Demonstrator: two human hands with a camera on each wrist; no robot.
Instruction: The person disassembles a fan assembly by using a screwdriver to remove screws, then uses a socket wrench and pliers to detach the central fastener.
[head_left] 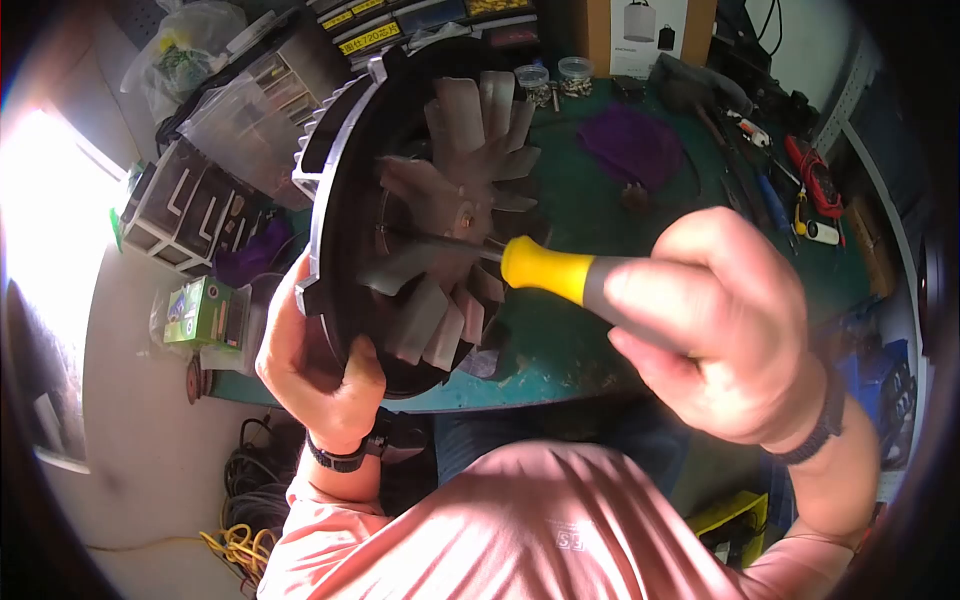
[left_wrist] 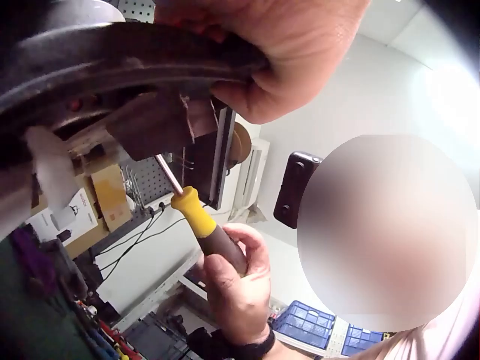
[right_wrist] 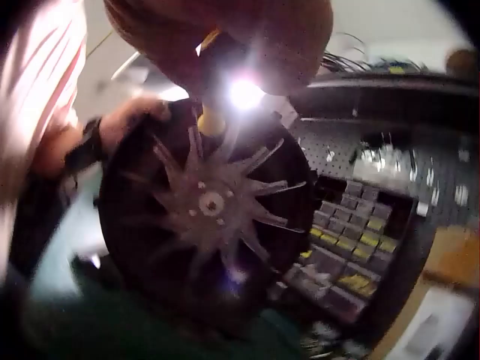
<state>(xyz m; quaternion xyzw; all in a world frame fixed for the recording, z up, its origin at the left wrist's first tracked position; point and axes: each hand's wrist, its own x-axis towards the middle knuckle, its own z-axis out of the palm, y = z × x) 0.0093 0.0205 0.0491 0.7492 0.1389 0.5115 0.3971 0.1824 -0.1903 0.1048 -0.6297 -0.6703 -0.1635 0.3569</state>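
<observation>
My left hand (head_left: pixel 325 370) grips the lower rim of a round black housing (head_left: pixel 345 240), thumb over the edge, and holds it tilted up above the bench. Inside the housing sits a grey fan wheel (head_left: pixel 465 215) with many flat blades around a central hub. My right hand (head_left: pixel 715 325) holds a screwdriver (head_left: pixel 550 272) with a yellow and dark grey handle, fingers wrapped round the grip. Its metal shaft reaches in between the blades, left of the hub in the head view; the tip is hidden. In the left wrist view the shaft passes behind a blade (left_wrist: pixel 154 124).
A green bench top (head_left: pixel 560 340) lies beneath. On it are a purple cloth (head_left: pixel 630 145), small jars of screws (head_left: pixel 575 77), a red multimeter (head_left: pixel 815 178) and several hand tools. Drawer units (head_left: pixel 195 210) stand at the left, a cardboard box (head_left: pixel 645 40) at the back.
</observation>
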